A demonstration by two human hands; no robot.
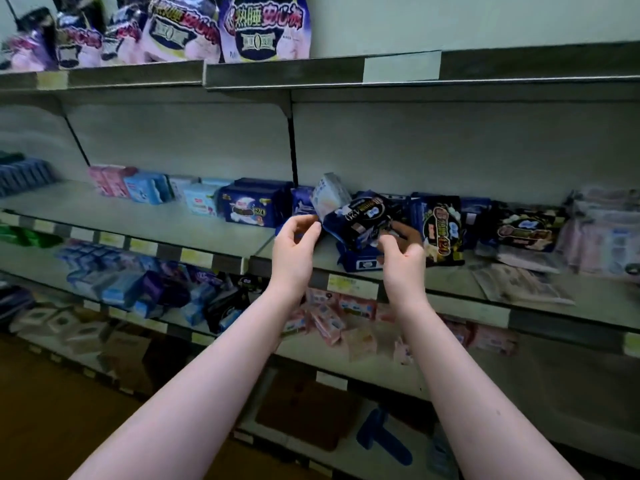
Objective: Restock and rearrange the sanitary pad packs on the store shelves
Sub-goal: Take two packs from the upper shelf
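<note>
The middle shelf lies bare along its left front, with wide room for a hand; the row of packs stands only at the back there. Straight ahead, a tilted dark pack and the heaped black packs bar the reach. Flat pale packs cover the right front. The upper shelf sits well above, and its bracket seems to run down the back wall.

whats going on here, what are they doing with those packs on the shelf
A person is sorting packs on the middle shelf. The right hand pinches the lower right corner of a tilted dark blue pack. The left hand is at its left end with fingers curled, but a grip cannot be confirmed. A white pack leans behind it and a flat blue pack lies beneath.
</note>
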